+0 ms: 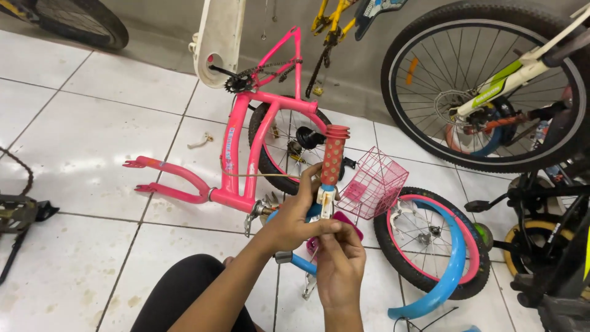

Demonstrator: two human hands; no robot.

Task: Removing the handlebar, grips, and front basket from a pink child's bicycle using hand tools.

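1. The left hand (294, 212) wraps the blue handlebar (305, 263) just below the dotted pink grip (334, 157), fingers curled around the bar and thumb pressed onto the white brake lever clamp (326, 200)
2. The right hand (338, 264) comes up from below, its fingertips pinched together on the underside of that clamp; whether they hold a small part or tool I cannot tell
3. The handlebar is held upright in the air above the white tile floor (80, 154), in front of the pink bicycle frame (246, 160), with the pink wire basket (373, 184) and the small wheel with a blue fender (439, 258) just to the right
4. Risk, as I judge it: the bar rests on nothing, so a loose left grip could let it twist and the clamp slip round
5. Any small fastener dropped could roll among the parts on the floor
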